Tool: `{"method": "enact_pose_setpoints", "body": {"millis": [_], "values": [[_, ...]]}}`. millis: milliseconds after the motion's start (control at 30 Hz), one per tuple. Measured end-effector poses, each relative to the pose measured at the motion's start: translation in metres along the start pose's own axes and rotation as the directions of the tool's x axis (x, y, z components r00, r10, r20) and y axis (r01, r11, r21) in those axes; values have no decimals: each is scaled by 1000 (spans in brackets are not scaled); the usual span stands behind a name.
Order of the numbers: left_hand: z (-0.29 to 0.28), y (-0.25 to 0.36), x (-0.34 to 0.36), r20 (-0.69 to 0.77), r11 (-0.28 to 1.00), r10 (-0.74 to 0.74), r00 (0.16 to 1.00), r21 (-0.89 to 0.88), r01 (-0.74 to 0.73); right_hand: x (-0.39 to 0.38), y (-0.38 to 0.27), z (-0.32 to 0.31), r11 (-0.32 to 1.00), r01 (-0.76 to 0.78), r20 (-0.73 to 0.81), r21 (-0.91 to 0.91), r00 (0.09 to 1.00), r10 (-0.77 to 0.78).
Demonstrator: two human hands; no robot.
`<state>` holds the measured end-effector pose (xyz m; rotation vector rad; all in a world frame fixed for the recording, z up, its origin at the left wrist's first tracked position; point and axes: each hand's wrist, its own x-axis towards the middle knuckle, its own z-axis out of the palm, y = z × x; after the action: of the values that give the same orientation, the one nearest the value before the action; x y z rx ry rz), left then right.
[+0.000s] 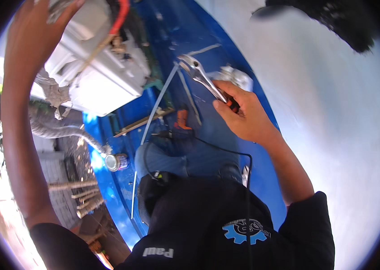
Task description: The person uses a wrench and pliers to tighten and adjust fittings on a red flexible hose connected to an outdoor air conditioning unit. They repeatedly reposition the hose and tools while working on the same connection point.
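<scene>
In my right hand [244, 110] is an adjustable wrench [204, 78], gripped by its dark and orange handle. Its metal jaw points up and left above the blue surface [219, 27], touching nothing that I can make out. My left hand [37, 33] is raised at the upper left, beside a white boxy machine [102, 81]. The thumb there stands apart from the palm, and the other fingers run out at the picture's edge. Something greyish shows between thumb and palm, too cut off to name. A red hose [120, 18] bends over the machine.
An orange-handled tool [182, 119] lies near my knees, by a wooden strip [142, 122]. A black cable [226, 148] crosses my lap. At left are a can [116, 163] and a ribbed grey hose [64, 131]. Crumpled white material [237, 77] lies behind my right hand. A pale wall [333, 148] rises at right.
</scene>
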<state>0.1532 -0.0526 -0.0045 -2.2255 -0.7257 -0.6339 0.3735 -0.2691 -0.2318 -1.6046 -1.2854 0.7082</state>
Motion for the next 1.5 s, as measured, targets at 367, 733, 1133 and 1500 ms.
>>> {"method": "enact_pose_setpoints", "body": {"millis": [367,733,1133,1500], "values": [[-27,239,-225,607,-537,363,707,-484,691,-178,-50,42,970,112,-184,-217,971,-154],[18,112,-304,929,-792,63,366,-176,585,-293,272,87,583,-797,-495,160,446,745],[17,46,-348,951,-759,-32,307,-223,612,-377,351,151,365,-880,-209,-305,435,876],[45,32,-379,947,-803,75,314,-129,582,-266,219,135,805,-489,-366,335,720,589]]}}
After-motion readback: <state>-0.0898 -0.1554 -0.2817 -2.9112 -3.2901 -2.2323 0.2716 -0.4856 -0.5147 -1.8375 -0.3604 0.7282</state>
